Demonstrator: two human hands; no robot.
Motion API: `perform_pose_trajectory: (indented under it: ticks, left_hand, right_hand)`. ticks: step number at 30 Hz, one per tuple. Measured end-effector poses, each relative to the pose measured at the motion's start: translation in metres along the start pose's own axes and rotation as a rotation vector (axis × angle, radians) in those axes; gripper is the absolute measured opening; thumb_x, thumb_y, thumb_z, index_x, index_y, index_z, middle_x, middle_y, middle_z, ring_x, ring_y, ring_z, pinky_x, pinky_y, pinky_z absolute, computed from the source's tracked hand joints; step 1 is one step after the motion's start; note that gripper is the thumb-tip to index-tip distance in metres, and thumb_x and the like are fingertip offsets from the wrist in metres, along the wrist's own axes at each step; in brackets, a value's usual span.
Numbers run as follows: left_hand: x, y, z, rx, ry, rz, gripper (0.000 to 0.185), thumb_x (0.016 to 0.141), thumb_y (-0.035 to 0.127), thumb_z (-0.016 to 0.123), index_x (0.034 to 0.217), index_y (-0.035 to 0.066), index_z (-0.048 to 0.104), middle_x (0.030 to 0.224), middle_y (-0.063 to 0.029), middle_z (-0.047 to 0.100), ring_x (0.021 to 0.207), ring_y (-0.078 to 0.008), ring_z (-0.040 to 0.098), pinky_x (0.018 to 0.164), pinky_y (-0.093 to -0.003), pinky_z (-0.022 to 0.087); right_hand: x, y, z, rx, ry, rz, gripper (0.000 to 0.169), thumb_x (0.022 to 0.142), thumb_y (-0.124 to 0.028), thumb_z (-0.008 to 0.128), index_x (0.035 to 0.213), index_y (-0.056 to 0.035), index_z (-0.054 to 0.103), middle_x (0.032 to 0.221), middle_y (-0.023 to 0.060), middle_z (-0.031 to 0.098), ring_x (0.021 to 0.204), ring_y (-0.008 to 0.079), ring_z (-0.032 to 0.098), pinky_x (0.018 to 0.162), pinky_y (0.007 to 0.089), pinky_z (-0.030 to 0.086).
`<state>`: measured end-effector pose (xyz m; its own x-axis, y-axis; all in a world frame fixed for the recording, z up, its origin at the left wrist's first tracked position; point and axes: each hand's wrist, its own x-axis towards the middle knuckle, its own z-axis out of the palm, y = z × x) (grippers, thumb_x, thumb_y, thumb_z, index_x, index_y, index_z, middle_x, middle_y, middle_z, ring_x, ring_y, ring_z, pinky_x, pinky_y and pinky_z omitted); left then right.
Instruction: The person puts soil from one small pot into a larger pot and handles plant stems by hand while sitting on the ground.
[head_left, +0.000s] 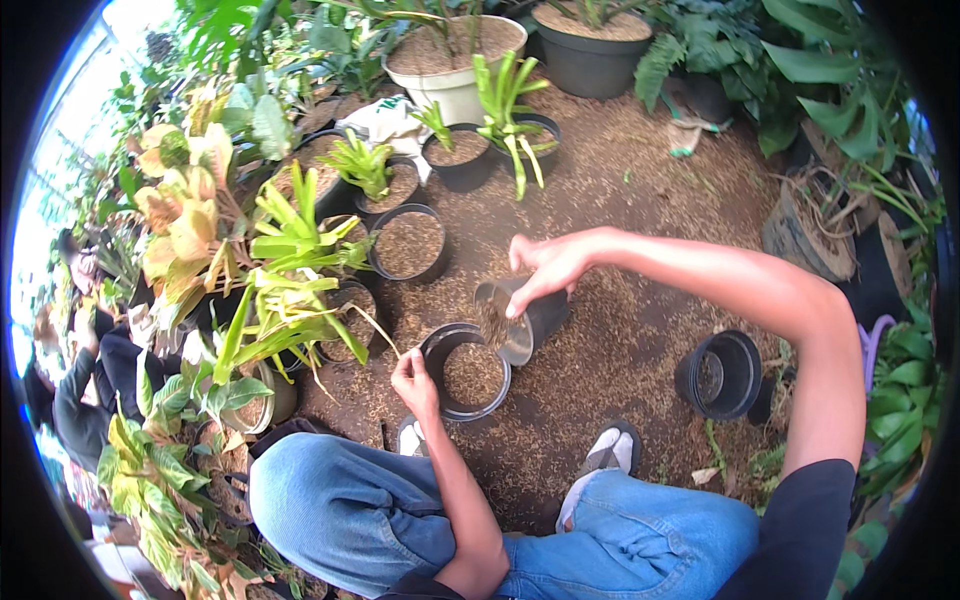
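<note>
Before me on the ground stands a black plastic plant pot (501, 401), partly filled with brown, husk-like potting mix (472, 373). My left hand (416, 381) pinches its left rim, close to the tip of a dry, drooping leaf (379, 327). My right hand (546, 268) grips a second dark plastic pot (551, 311) from above. This pot lies tipped over, its mouth facing left and down over the standing pot's right rim. Loose mix (493, 319) shows inside the tilted mouth, partly behind my thumb.
An empty black pot (720, 375) stands on the right. Several potted bromeliads (300, 225) and a mix-filled pot (409, 244) line the left. Larger pots (457, 75) stand at the back. A work glove (684, 135) lies far right. People (82, 397) sit at far left.
</note>
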<state>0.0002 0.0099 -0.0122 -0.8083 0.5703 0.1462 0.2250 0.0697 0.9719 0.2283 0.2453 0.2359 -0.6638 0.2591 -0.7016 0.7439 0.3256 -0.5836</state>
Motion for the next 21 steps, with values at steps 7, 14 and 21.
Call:
perform_pose_trajectory:
  ticks: [7, 14, 21]
  left_hand:
    - [0.000, -0.005, -0.006, -0.010, 0.009, -0.061, 0.026, 0.101, 0.020, 0.065, 0.096, -0.004, 0.073, 0.082, -0.0006, 0.068, 0.075, -0.0074, 0.057, 0.069, -0.0258, 0.046]
    - [0.002, -0.002, -0.009, 0.203, -0.049, -0.207, 0.040, 0.102, 0.034, 0.060, 0.102, -0.004, 0.071, 0.083, -0.0135, 0.072, 0.078, -0.0176, 0.062, 0.075, -0.0361, 0.049]
    - [-0.003, -0.016, -0.006, 0.175, -0.095, -0.178, 0.041, 0.100, 0.032, 0.056, 0.091, -0.006, 0.068, 0.069, -0.0065, 0.061, 0.067, -0.0158, 0.051, 0.064, -0.0377, 0.042]
  right_hand:
    - [0.031, -0.077, 0.069, -0.544, 0.258, -0.038, 0.113, 0.076, -0.061, 0.077, 0.153, 0.0005, 0.022, 0.137, 0.0348, 0.053, 0.121, 0.0402, 0.062, 0.098, 0.0484, 0.053]
    - [0.032, -0.072, 0.111, -0.814, 0.469, -0.301, 0.103, 0.075, -0.053, 0.081, 0.150, -0.0028, 0.032, 0.129, 0.0404, 0.049, 0.106, 0.0569, 0.062, 0.085, 0.0574, 0.055]
    - [0.017, -0.070, 0.121, -0.728, 0.640, -0.408, 0.098, 0.073, -0.051, 0.081, 0.147, -0.0050, 0.036, 0.122, 0.0329, 0.052, 0.100, 0.0489, 0.064, 0.088, 0.0572, 0.051]
